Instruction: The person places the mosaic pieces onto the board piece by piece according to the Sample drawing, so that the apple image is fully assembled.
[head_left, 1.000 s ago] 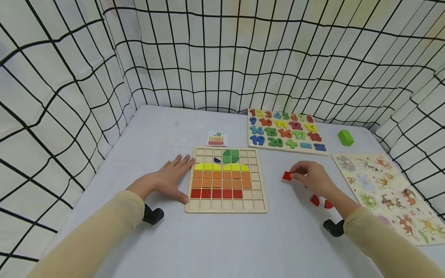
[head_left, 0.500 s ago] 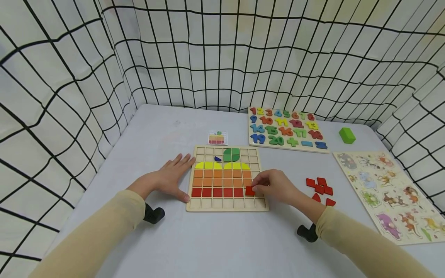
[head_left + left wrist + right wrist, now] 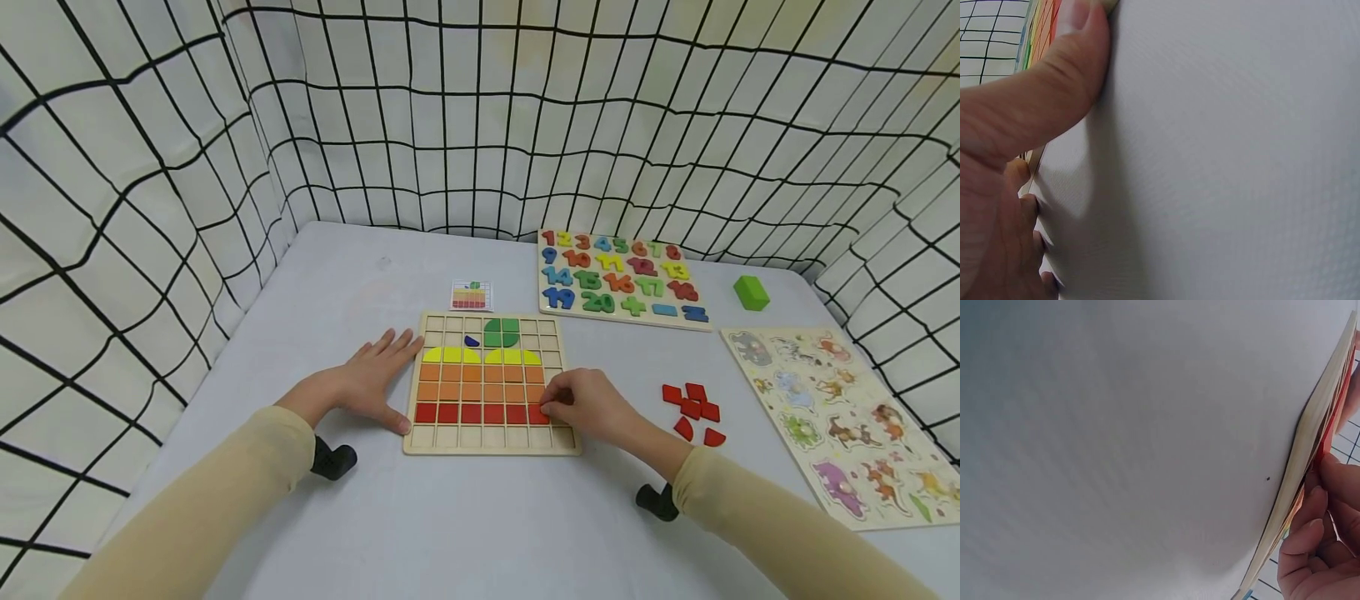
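Note:
A wooden grid board [image 3: 491,439] lies on the table, holding green pieces [image 3: 501,333], a dark blue piece [image 3: 472,341], yellow pieces [image 3: 452,356], orange rows [image 3: 471,392] and a red row [image 3: 471,413]. At that red row's right end, my right hand [image 3: 588,406] has thumb and fingertips on a red square tile [image 3: 536,414], which sits at its grid cell. The right wrist view shows this thumb and finger at the tile's red edge [image 3: 1324,447]. My left hand [image 3: 367,385] rests spread at the board's left side, its thumb [image 3: 1063,81] at the rim.
Several loose red pieces [image 3: 691,407] lie right of my right hand. Behind the board is a small picture card [image 3: 471,295]. A number puzzle [image 3: 622,279], a green block [image 3: 751,293] and an animal puzzle [image 3: 832,425] stand farther back and right. Black netting [image 3: 480,150] surrounds the table.
My right hand has carried a red square tile left from the loose pieces to the right end of the board's red row, and lowered it there. My left hand has stayed put.

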Demonstrator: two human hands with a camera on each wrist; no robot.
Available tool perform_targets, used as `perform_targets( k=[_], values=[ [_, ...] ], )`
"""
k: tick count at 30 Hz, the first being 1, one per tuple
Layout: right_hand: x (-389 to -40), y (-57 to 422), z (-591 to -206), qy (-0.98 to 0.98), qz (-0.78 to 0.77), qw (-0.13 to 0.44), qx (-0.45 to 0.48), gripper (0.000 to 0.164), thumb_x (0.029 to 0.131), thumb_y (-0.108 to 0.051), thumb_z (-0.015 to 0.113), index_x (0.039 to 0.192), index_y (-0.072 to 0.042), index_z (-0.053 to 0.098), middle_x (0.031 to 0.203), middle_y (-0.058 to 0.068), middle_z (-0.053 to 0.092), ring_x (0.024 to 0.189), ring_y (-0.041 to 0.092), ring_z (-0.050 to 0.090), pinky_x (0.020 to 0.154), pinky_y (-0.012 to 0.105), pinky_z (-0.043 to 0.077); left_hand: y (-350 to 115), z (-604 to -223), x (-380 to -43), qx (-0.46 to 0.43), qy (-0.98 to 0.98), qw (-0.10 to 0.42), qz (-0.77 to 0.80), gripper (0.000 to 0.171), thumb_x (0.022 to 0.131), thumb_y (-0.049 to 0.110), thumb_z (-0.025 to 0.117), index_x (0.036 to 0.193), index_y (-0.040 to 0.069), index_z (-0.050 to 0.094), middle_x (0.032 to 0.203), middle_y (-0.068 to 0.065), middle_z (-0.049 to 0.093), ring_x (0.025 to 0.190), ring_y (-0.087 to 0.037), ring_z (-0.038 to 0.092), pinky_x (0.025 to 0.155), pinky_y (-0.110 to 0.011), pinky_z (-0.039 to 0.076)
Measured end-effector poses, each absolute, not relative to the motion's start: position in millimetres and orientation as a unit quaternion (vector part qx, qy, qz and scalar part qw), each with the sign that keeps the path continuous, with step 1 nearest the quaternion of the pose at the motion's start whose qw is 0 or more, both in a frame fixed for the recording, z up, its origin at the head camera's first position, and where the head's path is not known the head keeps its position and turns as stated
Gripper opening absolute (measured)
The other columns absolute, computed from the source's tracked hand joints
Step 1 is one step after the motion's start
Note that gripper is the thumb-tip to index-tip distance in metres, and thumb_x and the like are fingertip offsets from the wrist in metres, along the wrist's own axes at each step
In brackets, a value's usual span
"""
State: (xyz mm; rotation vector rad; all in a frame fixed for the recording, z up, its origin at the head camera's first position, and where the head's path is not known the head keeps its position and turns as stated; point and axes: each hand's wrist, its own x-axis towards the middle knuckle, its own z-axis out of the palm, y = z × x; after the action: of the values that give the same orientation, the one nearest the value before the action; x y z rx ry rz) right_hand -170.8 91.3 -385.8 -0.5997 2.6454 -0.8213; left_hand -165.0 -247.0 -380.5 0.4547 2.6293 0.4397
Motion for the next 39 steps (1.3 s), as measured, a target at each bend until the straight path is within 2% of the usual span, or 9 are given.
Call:
perform_targets(
  k=[5,12,16,21,25,30,34,39],
  values=[
    [-169.8,90.5,-386.5,0.925,-0.277,0.145,-0.216,0.004,0.093,-0.012,0.075,0.092,-0.009,0.077,0.082,-0.004,0.070,0.076,0.012,0.055,0.066,0.021,0.050,-246.5,-379.3,-164.9,0.164,0.949,0.216,0.159,0.130,0.071,0.050,0.090,0.164,0.003,0.012,0.171,-0.024,0.007,0.158,-0.049,-0.001,0.125,-0.068,0.006],
    [-167.6,104.7,-380.7,0.932,-0.282,0.130,-0.188,0.004,0.094,-0.013,0.074,0.098,-0.010,0.076,0.089,-0.001,0.071,0.083,0.014,0.058,0.075,0.025,0.053,-245.3,-379.0,-164.3,0.160,0.949,0.220,0.160,0.129,0.071,0.049,0.090,0.164,0.003,0.012,0.171,-0.023,0.006,0.158,-0.049,-0.001,0.125,-0.068,0.006],
    [-176.6,140.9,-373.8,0.942,-0.274,0.117,-0.157,0.010,0.097,-0.010,0.070,0.105,-0.009,0.076,0.099,0.006,0.074,0.089,0.018,0.061,0.078,0.029,0.057,-245.2,-380.7,-165.1,0.160,0.949,0.219,0.158,0.130,0.071,0.050,0.090,0.164,0.004,0.012,0.172,-0.022,0.006,0.158,-0.048,-0.002,0.125,-0.068,0.005],
    [-190.7,206.3,-374.3,0.956,-0.252,0.087,-0.124,0.017,0.100,-0.007,0.064,0.113,-0.004,0.074,0.106,0.014,0.074,0.089,0.022,0.062,0.075,0.029,0.056,-245.8,-380.8,-165.7,0.162,0.950,0.217,0.155,0.130,0.072,0.051,0.089,0.164,0.005,0.012,0.172,-0.022,0.006,0.158,-0.048,-0.002,0.125,-0.068,0.006],
    [-196.0,247.0,-377.5,0.962,-0.239,0.093,-0.089,0.021,0.101,-0.006,0.060,0.119,-0.002,0.071,0.109,0.019,0.073,0.091,0.025,0.062,0.077,0.030,0.055,-246.0,-380.3,-165.2,0.161,0.950,0.217,0.155,0.129,0.072,0.050,0.090,0.164,0.004,0.012,0.172,-0.023,0.006,0.157,-0.049,-0.001,0.125,-0.068,0.006],
    [-194.4,273.7,-378.6,0.965,-0.231,0.097,-0.072,0.023,0.101,-0.003,0.059,0.121,0.001,0.069,0.114,0.024,0.070,0.096,0.031,0.063,0.080,0.037,0.059,-245.2,-379.2,-164.9,0.162,0.950,0.216,0.156,0.130,0.071,0.050,0.090,0.164,0.003,0.013,0.171,-0.024,0.007,0.157,-0.049,-0.001,0.124,-0.069,0.006],
    [-186.7,280.5,-379.0,0.963,-0.232,0.110,-0.081,0.023,0.099,-0.007,0.064,0.119,0.000,0.071,0.112,0.022,0.071,0.095,0.028,0.064,0.076,0.030,0.058,-245.4,-380.5,-165.2,0.163,0.950,0.217,0.157,0.131,0.071,0.050,0.090,0.164,0.004,0.012,0.171,-0.024,0.006,0.157,-0.049,-0.002,0.124,-0.069,0.006],
    [-172.2,277.7,-382.8,0.954,-0.243,0.139,-0.105,0.019,0.095,-0.016,0.073,0.111,-0.007,0.075,0.098,0.007,0.073,0.085,0.019,0.060,0.063,0.022,0.052,-245.1,-381.1,-166.6,0.162,0.950,0.219,0.155,0.132,0.070,0.051,0.090,0.164,0.004,0.011,0.171,-0.023,0.005,0.157,-0.049,-0.002,0.124,-0.069,0.005]
  ],
)
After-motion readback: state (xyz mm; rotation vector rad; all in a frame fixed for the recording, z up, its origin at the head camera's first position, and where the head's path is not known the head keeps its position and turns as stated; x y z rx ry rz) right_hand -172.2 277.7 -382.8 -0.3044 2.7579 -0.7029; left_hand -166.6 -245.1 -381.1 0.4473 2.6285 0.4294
